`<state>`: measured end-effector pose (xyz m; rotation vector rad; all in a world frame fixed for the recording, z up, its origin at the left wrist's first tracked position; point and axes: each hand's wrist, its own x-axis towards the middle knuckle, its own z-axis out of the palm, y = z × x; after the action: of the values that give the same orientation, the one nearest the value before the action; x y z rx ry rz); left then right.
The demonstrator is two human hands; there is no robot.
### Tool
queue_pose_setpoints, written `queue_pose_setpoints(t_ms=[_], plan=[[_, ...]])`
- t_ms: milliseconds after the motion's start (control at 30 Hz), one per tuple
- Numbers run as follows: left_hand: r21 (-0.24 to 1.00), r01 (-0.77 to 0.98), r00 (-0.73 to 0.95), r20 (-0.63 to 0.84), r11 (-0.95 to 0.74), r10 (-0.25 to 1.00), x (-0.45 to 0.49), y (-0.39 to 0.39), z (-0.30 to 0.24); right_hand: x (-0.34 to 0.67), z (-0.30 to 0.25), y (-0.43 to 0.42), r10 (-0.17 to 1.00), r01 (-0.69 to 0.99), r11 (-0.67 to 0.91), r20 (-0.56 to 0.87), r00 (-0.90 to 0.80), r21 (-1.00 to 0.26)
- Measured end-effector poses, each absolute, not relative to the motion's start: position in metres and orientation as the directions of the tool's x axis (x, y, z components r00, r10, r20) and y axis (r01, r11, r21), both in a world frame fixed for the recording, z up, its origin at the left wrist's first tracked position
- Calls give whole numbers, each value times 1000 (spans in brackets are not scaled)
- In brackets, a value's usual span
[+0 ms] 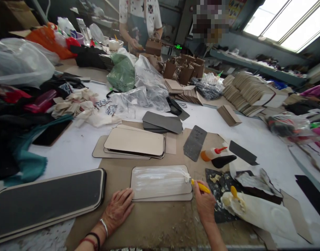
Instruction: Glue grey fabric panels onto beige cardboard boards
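My right hand (205,205) is closed around a yellow-handled brush (199,185) whose white bristles touch the right end of a rounded cardboard panel (160,181) wet with white glue. My left hand (118,209) lies flat with fingers spread on the brown work board (149,219), its fingertips against the panel's left edge. The panel rests on top of another one like it.
A stack of plain panels (135,141) lies behind, grey panels (162,122) further back. A glue bottle (213,152) and a glue-smeared sheet with a second brush (234,192) sit at right. Black-faced panels (47,198) lie at left. Another person (140,21) stands across the table.
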<state>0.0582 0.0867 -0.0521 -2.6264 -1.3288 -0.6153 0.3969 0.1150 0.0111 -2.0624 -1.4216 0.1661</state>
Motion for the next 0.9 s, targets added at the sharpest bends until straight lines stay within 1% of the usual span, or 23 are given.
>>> queue_pose_setpoints(t_ms=[133,233,333,433,533,600,700,833,900], plan=[[87,797,518,407,-597,752,58,87,-53,385,10,95,894,860,-118,323,309,-496],[113,802,500,411,-587,762,60,85,-52,366,6,83,908,870,-18,356,220,-492],[141,814,466,419,-563,779,62,83,-49,338,4,77,916,828,61,361,175,-558],[163,824,443,414,-543,795,62,82,-48,299,9,79,937,730,93,307,165,-677],[181,819,445,399,-544,802,60,80,-49,257,14,88,964,604,85,219,152,-792],[198,809,452,391,-553,802,59,79,-50,236,13,96,979,515,46,140,146,-856],[215,790,467,394,-574,791,57,80,-51,226,7,101,988,429,-10,58,144,-903],[226,783,458,419,-579,784,56,81,-53,248,2,90,957,491,-69,81,278,-868],[228,785,448,433,-576,782,56,81,-55,254,4,80,950,514,-97,75,304,-852]])
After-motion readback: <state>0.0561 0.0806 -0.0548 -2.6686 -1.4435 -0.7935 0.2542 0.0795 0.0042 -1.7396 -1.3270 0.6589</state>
